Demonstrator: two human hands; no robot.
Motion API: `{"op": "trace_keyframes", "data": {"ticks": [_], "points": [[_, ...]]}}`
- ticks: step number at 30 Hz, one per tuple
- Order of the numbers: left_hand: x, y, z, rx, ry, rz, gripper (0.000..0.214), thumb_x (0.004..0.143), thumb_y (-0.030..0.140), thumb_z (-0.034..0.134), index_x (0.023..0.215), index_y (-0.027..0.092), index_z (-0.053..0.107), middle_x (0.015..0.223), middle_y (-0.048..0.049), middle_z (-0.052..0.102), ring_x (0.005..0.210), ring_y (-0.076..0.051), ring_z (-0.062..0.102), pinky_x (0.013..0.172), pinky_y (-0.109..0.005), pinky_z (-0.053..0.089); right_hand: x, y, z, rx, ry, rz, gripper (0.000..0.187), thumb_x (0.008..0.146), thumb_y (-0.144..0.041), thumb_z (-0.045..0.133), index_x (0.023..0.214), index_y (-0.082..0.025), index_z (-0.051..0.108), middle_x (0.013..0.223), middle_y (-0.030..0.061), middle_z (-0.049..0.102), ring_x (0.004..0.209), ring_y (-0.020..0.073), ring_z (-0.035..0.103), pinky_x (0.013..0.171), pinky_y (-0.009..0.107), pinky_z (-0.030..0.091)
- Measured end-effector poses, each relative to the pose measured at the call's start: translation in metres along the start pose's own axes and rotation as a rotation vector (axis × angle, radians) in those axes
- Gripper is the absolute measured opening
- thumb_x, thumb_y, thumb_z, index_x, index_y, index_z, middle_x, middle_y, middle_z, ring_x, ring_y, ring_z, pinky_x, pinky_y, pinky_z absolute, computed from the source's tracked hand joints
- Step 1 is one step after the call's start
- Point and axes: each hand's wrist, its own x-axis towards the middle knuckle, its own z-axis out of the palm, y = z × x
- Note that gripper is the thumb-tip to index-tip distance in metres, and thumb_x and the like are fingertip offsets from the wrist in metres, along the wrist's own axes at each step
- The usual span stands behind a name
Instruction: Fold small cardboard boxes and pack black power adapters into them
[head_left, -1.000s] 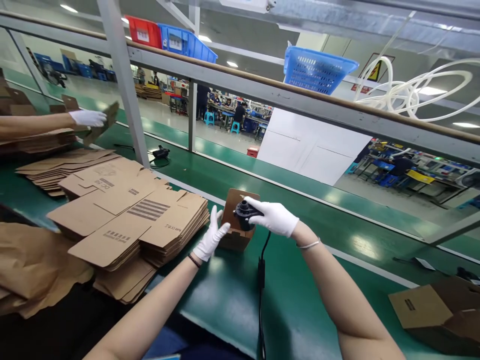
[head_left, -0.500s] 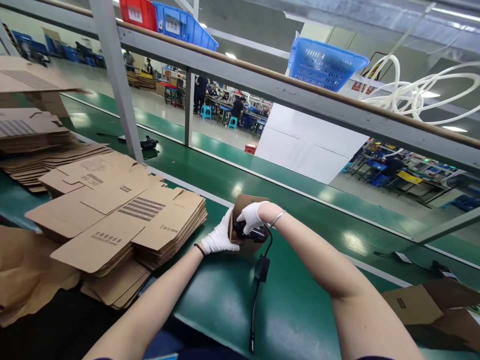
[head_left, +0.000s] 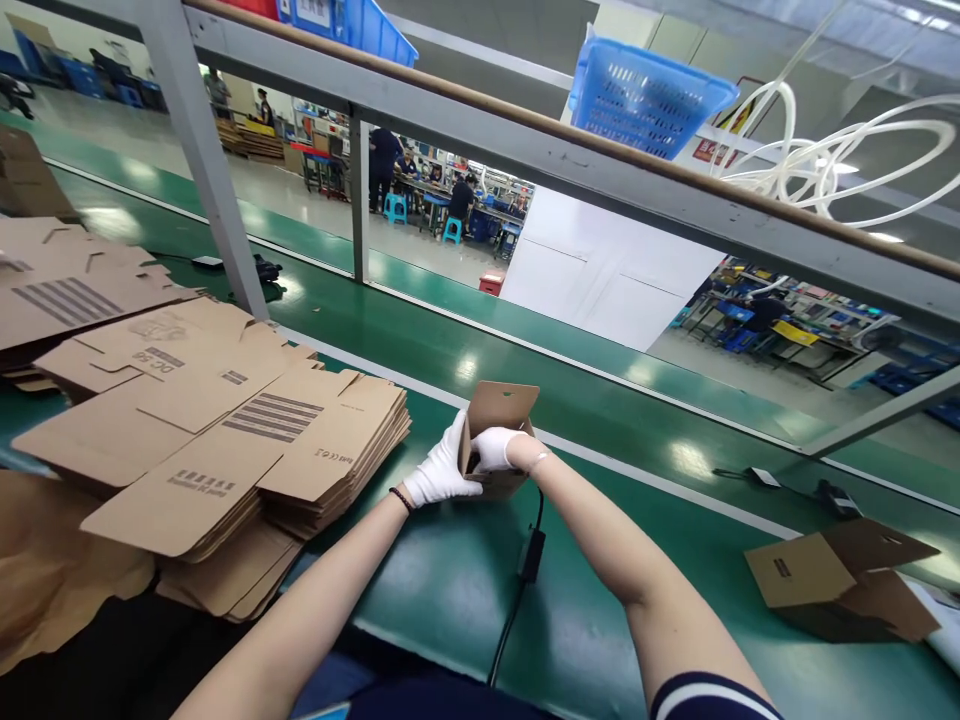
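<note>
A small open cardboard box (head_left: 501, 410) stands on the green belt, its lid flap up. My left hand (head_left: 441, 472), in a white glove, grips the box's left side. My right hand (head_left: 496, 447), also gloved, reaches down into the box with curled fingers; the black device it carried is hidden inside. A black cable with an inline adapter block (head_left: 531, 556) trails from the box toward me.
Stacks of flat cardboard blanks (head_left: 225, 440) lie to the left on the green belt (head_left: 450, 590). Another open carton (head_left: 844, 580) lies at right. A grey rail (head_left: 525, 160) with blue baskets (head_left: 645, 95) and white tubing (head_left: 825, 170) runs overhead.
My right hand has pushed the black device down into the box, where it is now out of sight. My left hand has closed on the box's side. The co-worker's gloved hand has left the view.
</note>
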Motion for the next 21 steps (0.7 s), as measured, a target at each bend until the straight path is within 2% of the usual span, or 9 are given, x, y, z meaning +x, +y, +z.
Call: {"op": "trace_keyframes", "data": {"ticks": [3,5,8,11,13,15,17,19,21], "points": [[-0.004,0.027,-0.008,0.120,0.064,0.031,0.112,0.055,0.034,0.077,0.150,0.020,0.018,0.140,-0.0157,0.043,0.130,-0.039,0.045,0.108,-0.053,0.039,-0.053,0.010,0.013,0.010,0.277,0.119,0.032,0.100,-0.036,0.040,0.117,-0.021,0.063,0.118,0.0098,0.068,0.108,0.0229,0.064,0.088,0.032,0.047],[-0.003,0.052,-0.013,0.253,0.120,0.126,0.099,0.061,0.032,0.073,0.148,0.021,0.027,0.139,-0.0143,0.045,0.129,-0.037,0.045,0.108,-0.050,0.038,-0.086,0.015,0.038,0.087,0.518,0.356,0.042,0.104,-0.039,0.026,0.105,-0.023,0.064,0.108,0.0074,0.070,0.103,0.0208,0.066,0.085,0.030,0.047],[0.013,0.083,-0.011,0.458,-0.045,0.277,0.091,0.063,0.027,0.071,0.146,0.021,0.034,0.142,-0.0150,0.046,0.129,-0.037,0.045,0.109,-0.048,0.035,-0.109,0.018,0.094,0.222,0.327,0.596,0.050,0.098,-0.058,0.033,0.090,-0.020,0.065,0.091,0.0106,0.072,0.089,0.0273,0.070,0.074,0.034,0.050],[0.041,0.086,0.003,0.590,-0.394,0.187,0.080,0.049,0.025,0.081,0.126,0.018,0.058,0.115,-0.0156,0.064,0.111,-0.040,0.057,0.100,-0.051,0.040,-0.108,0.024,0.143,0.446,0.111,0.571,0.040,0.089,-0.056,0.053,0.091,-0.018,0.065,0.089,0.0108,0.074,0.087,0.0275,0.071,0.070,0.032,0.051],[0.055,0.076,0.013,0.610,-0.482,0.106,0.063,0.044,0.025,0.085,0.105,0.019,0.069,0.095,-0.0141,0.069,0.104,-0.041,0.059,0.095,-0.052,0.041,-0.109,0.038,0.158,0.558,0.079,0.527,0.025,0.086,-0.043,0.060,0.088,-0.020,0.067,0.089,0.0061,0.075,0.085,0.0224,0.071,0.068,0.027,0.051],[0.062,0.063,0.020,0.610,-0.492,0.106,0.045,0.046,0.025,0.086,0.088,0.021,0.072,0.086,-0.0126,0.070,0.104,-0.040,0.060,0.093,-0.052,0.041,-0.117,0.056,0.157,0.564,0.091,0.543,0.020,0.087,-0.038,0.059,0.086,-0.021,0.068,0.090,0.0056,0.075,0.087,0.0230,0.071,0.071,0.028,0.052],[0.063,0.052,0.022,0.634,-0.502,0.119,0.033,0.044,0.023,0.086,0.073,0.023,0.071,0.078,-0.0104,0.070,0.101,-0.038,0.061,0.092,-0.051,0.041,-0.129,0.074,0.145,0.473,0.241,0.671,0.026,0.089,-0.042,0.055,0.095,-0.021,0.069,0.095,0.0099,0.075,0.092,0.0294,0.070,0.076,0.037,0.054],[0.060,0.046,0.022,0.679,-0.522,0.125,0.028,0.038,0.018,0.087,0.057,0.023,0.066,0.065,-0.0083,0.067,0.093,-0.038,0.063,0.090,-0.051,0.042,-0.137,0.084,0.131,0.338,0.577,0.734,0.035,0.092,-0.043,0.048,0.113,-0.022,0.066,0.110,0.0143,0.071,0.105,0.0341,0.067,0.085,0.048,0.054],[0.057,0.043,0.023,0.729,-0.541,0.126,0.030,0.033,0.014,0.086,0.046,0.021,0.059,0.055,-0.0071,0.062,0.086,-0.038,0.064,0.089,-0.053,0.042,-0.135,0.087,0.118,0.200,0.918,0.540,0.037,0.094,-0.037,0.044,0.123,-0.022,0.062,0.121,0.0151,0.066,0.118,0.0346,0.060,0.096,0.055,0.050]]}}
